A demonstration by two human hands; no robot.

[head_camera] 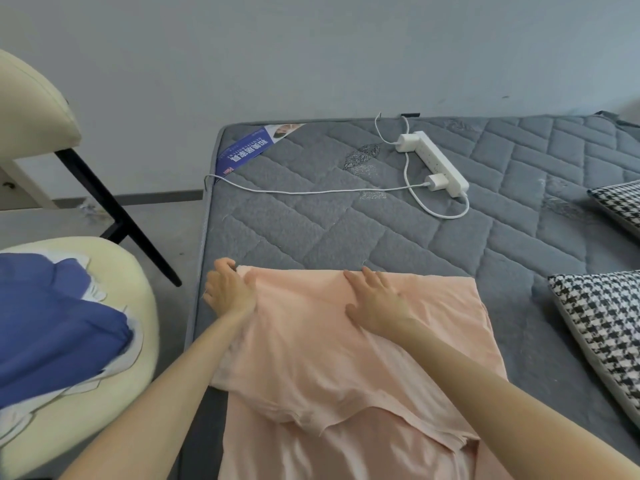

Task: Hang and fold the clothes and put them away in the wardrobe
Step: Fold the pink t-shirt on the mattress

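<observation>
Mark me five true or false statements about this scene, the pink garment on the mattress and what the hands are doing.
1. The right hand lies flat on the pink garment. True.
2. The power strip lies on the floor. False: it lies on the mattress.
3. The left hand grips the garment's far left corner. True.
4. The blue garment lies on the mattress. False: it lies on the cream chair.
5. A checked pillow lies right of the pink garment. True.
</observation>
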